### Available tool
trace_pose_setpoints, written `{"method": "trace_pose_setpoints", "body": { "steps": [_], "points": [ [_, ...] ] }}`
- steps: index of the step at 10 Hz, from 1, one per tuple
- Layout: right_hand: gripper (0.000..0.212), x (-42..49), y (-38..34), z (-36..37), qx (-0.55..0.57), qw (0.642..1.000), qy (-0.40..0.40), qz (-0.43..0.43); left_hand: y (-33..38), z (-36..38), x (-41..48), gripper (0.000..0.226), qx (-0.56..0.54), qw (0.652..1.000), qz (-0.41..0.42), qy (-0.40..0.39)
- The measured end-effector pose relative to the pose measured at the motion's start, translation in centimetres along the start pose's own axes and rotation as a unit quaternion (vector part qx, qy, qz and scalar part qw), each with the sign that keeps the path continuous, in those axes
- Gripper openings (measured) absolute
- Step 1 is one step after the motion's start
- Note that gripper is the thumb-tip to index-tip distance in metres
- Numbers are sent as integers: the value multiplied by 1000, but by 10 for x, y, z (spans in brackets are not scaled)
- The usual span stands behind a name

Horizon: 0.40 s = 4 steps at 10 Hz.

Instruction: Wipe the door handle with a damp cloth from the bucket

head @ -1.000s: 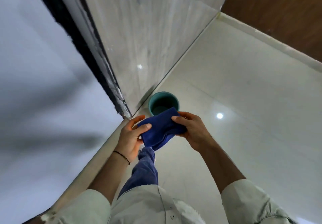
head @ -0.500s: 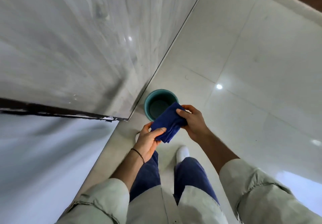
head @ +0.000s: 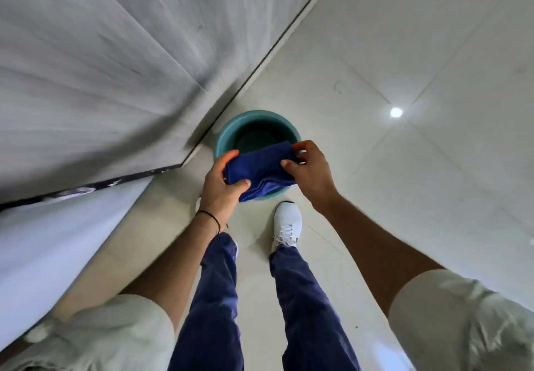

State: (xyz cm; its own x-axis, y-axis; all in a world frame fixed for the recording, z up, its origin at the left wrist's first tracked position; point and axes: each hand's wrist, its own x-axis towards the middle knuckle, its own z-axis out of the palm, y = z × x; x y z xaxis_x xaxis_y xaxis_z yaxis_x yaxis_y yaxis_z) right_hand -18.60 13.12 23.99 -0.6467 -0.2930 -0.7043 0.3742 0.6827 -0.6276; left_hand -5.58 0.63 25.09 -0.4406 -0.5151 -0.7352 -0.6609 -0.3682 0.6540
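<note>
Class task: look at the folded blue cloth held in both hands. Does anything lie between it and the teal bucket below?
Nothing visible does. The folded blue cloth is held by the left hand and right hand directly over the open mouth of the round teal plastic bucket, with no lid or object between.

A single wide-angle view is coming from a camera worn on the person's head, looking steeply down along the body. It is taking in both forearms, the trouser legs and a white shoe (head: 287, 223) on the pale tiled floor (head: 419, 53). Close in front, near the middle of the frame, the left hand (head: 221, 184) and right hand (head: 310, 168) are sitting above a teal bucket (head: 231, 131). A grey marbled wall (head: 101, 53) is filling the upper left, its lines bending with the lens.
</note>
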Motion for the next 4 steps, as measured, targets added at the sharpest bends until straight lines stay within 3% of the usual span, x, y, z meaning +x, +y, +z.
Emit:
{"method": "trace_pose_setpoints", "body": {
  "steps": [2,3,4],
  "points": [
    [41,103,68,29,-101,993,-46,-40,-79,29,99,68,102,994,27,-1],
    [57,134,91,42,-234,966,-78,-80,-102,36,125,70,206,978,33,20],
    [61,139,108,50,-328,933,-79,-123,-116,37,130,62,304,947,45,98]
  ]
}}
